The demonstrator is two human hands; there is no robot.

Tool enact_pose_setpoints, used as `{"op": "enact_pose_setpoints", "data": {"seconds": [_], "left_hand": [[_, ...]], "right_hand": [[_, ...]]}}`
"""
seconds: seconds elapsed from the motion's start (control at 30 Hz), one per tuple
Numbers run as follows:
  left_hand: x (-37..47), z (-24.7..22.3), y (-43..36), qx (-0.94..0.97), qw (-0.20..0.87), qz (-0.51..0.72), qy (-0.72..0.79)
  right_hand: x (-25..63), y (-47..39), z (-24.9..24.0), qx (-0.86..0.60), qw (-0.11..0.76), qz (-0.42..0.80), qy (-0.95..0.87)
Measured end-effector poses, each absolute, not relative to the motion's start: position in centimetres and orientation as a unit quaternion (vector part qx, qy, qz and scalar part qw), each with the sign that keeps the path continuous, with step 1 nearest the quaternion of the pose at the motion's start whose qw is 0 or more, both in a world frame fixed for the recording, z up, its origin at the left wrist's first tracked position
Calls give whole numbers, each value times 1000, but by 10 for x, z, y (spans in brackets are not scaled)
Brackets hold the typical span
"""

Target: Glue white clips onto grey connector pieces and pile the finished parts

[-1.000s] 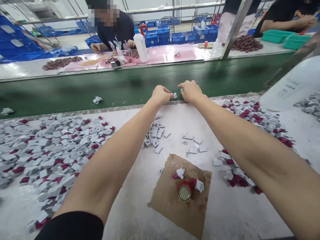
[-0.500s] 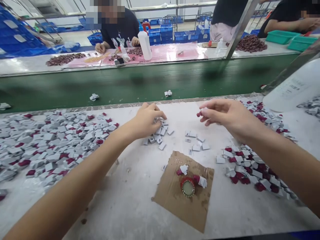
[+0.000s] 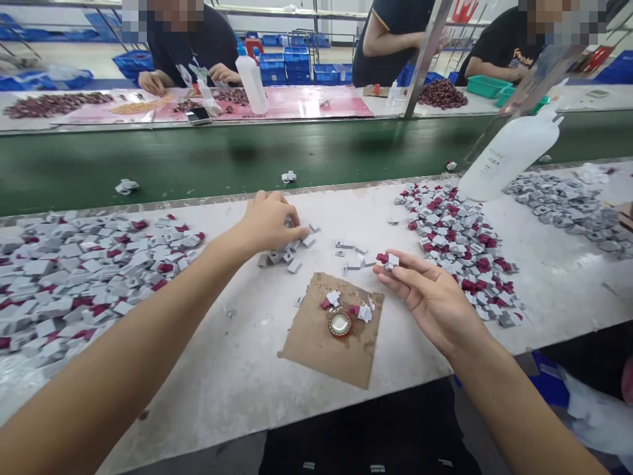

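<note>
My right hand (image 3: 435,297) pinches a small grey and dark-red plastic piece (image 3: 387,261) between thumb and fingertips, just right of the cardboard. My left hand (image 3: 271,221) is curled down over a small heap of grey plastic pieces (image 3: 294,265); what its fingers hold is partly hidden. Between the hands lie several loose grey pieces (image 3: 354,264). On the brown cardboard square (image 3: 326,359) sits an upturned bottle cap (image 3: 340,324) with something clear and shiny inside. Two grey and dark-red pieces (image 3: 363,312) lie beside the cap.
Large piles of grey and dark-red pieces lie left (image 3: 99,270) and right (image 3: 445,231). A tilted white squeeze bottle (image 3: 509,155) stands behind the right pile. Beyond the table edge runs a green conveyor belt (image 3: 212,158) with a few pieces on it; people work across it.
My right hand has come down and nearer the cardboard, turned palm-up, with the two-coloured piece now plainly visible. My left hand stays over the small heap. The view has swung right.
</note>
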State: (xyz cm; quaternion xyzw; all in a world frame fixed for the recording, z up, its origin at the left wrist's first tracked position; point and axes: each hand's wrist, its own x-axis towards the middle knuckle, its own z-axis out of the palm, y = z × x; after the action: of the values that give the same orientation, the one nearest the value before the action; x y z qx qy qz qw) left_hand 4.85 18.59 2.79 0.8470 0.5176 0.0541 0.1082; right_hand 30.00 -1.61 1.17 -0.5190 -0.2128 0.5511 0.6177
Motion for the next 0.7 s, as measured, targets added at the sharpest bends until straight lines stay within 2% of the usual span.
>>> {"op": "enact_pose_setpoints", "data": {"seconds": [0.13,0.37,0.5,0.7], "left_hand": [[62,22,180,834,97,91,536],[51,52,114,774,218,263,532],[28,50,59,795,227,196,528],[7,15,14,787,263,123,545]], "right_hand": [[304,-27,12,-537,628,505,-249],[311,-57,10,-583,576,445,-361],[300,-73,8,-570,539,472,-403],[275,-81,5,-555,535,450,-451]]}}
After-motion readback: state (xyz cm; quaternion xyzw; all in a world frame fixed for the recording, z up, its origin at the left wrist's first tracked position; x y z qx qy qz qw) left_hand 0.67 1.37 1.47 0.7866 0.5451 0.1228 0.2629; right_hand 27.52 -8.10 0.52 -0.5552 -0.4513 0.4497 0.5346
